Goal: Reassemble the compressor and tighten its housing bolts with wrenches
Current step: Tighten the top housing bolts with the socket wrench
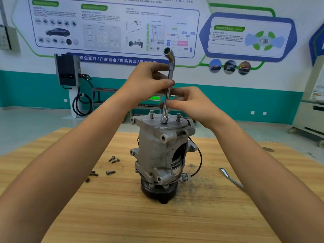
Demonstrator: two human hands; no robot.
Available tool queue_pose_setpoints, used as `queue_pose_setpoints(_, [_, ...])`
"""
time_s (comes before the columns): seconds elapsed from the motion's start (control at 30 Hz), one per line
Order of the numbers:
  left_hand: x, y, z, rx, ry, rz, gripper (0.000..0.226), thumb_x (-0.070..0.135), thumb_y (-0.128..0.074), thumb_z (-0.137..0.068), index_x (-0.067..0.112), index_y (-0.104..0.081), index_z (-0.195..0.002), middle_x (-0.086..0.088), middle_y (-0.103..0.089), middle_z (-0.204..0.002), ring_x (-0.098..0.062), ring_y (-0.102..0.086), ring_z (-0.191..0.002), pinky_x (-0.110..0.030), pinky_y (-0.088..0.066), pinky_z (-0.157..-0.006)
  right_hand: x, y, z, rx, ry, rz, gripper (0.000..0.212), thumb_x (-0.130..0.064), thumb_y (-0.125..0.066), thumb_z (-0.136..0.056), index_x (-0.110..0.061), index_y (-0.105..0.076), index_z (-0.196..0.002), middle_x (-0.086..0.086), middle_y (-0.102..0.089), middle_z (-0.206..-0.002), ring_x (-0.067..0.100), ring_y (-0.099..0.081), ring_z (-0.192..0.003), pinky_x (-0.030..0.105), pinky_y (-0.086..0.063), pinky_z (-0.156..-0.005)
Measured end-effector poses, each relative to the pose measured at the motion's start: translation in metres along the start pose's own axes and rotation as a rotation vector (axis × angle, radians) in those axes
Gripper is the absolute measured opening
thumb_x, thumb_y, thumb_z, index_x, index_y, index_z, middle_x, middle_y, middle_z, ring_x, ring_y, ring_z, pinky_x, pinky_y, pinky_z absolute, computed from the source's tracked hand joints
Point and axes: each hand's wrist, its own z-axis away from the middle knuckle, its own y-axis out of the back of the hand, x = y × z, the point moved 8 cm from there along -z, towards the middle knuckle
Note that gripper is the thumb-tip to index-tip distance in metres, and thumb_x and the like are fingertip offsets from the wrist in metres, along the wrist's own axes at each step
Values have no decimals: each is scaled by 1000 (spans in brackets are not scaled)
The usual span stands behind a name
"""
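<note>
Both hands (149,81) (185,102) pinch a wrench (168,88) upright atop the compressor (161,151); tilting could slip it off the bolt.

A pale wood-grain worktop (70,199) fills the foreground; beyond it lies a light grey floor (35,123); the back wall (280,81) is white above and teal along its lower band; a large printed information board (114,27) hangs across it, a blue-framed panel (249,37) to its right, three round photos (229,67) below that; a dark charging unit (67,70) stands on a white post, its black cable (82,104) looped beside it; a low metal rack (105,95) stands against the wall; a cream cabinet on castors (308,116) stands at the right edge; a grey wall box (8,38) is at far left; the light is even and bright.
</note>
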Motion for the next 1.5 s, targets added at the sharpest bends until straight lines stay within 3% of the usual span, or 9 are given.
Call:
queue_pose_setpoints(0.13, [3, 1, -2, 79, -8, -37, 10, 15, -62, -87, 20, -59, -95, 1, -65, -90, -9, -61, -83, -32, -51, -83, -5, 0, -4, 141, 48, 54, 19, -19, -71, -81, -30, -57, -77, -10, -67, -75, 5, -66, -79, 20, -49, -70])
queue_pose_setpoints(0.27, [7, 12, -4, 249, -31, 100, 13, 10, -67, -83, 16, -57, -90, -1, -57, -71, -16, -61, -70, -35, -55, -76, -10, -1, -4, 202, 65, 123, 17, -27, -73, -80, -31, -57, -74, -16, -63, -71, -4, -61, -68, 5, -41, -53])
queue_pose_setpoints(0.37, [16, 10, -7, 279, -48, 153, 19, 15, -58, -91, 17, -50, -109, -5, -63, -88, -9, -65, -71, -28, -53, -74, -10, -9, 2, 125, 21, 203, 8, -35, -66, -86, -29, -65, -90, -15, -67, -89, -8, -57, -76, 2, -42, -63])
queue_pose_setpoints(0.47, [32, 7, -13, 328, -55, 246, 16, 31, -42, -99, 19, -52, -99, 6, -59, -72, -4, -59, -60, -24, -48, -59, 3, -17, 13, 79, -116, 322, 66, -59, -59, -81, -20, -50, -134, -3, -53, -135, 12, -51, -120, 39, -38, -105])
queue_pose_setpoints(0.57, [34, 1, -13, 411, -59, 313, 34, 32, -35, -101, 17, -51, -75, 6, -47, -57, -7, -48, -50, -21, -39, -51, 19, -23, 36, 107, -229, 450, 107, -80, -54, -63, -29, -16, -149, -2, -21, -156, 23, -19, -143, 57, -18, -112])
queue_pose_setpoints(0.7, [17, -2, -6, 558, -13, 519, 34, 32, -41, -100, 13, -46, -72, 0, -51, -61, -9, -46, -44, -25, -40, -49, 35, -30, 55, 184, -317, 275, 120, -78, -59, -59, -31, 4, -150, -4, 1, -159, 24, -2, -146, 58, -15, -113])
queue_pose_setpoints(0.93, [14, -8, 7, 715, -153, 309, 25, 25, -39, -101, 21, -43, -77, 3, -61, -69, -5, -51, -39, -32, -47, -51, 39, -26, 63, 251, -275, 182, 123, -69, -69, -57, -37, 8, -148, -6, 1, -159, 19, -8, -145, 43, -24, -112])
queue_pose_setpoints(1.27, [12, -15, -19, 574, -11, 416, 47, 32, -18, -103, 17, -25, -59, -2, -21, -53, -14, -17, -47, -22, -20, -43, 41, -21, 67, 294, -241, 100, 125, -60, -76, -57, -37, 6, -148, -5, -21, -156, 19, -25, -140, 39, -33, -106])
queue_pose_setpoints(1.5, [3, -17, -24, 410, 35, 587, 48, 38, -21, -103, 14, -31, -62, 6, -24, -44, -9, -15, -36, -15, -15, -38, 40, -20, 65, 254, -257, 135, 123, -61, -77, -58, -38, 3, -148, -6, -20, -156, 19, -25, -140, 39, -32, -107])
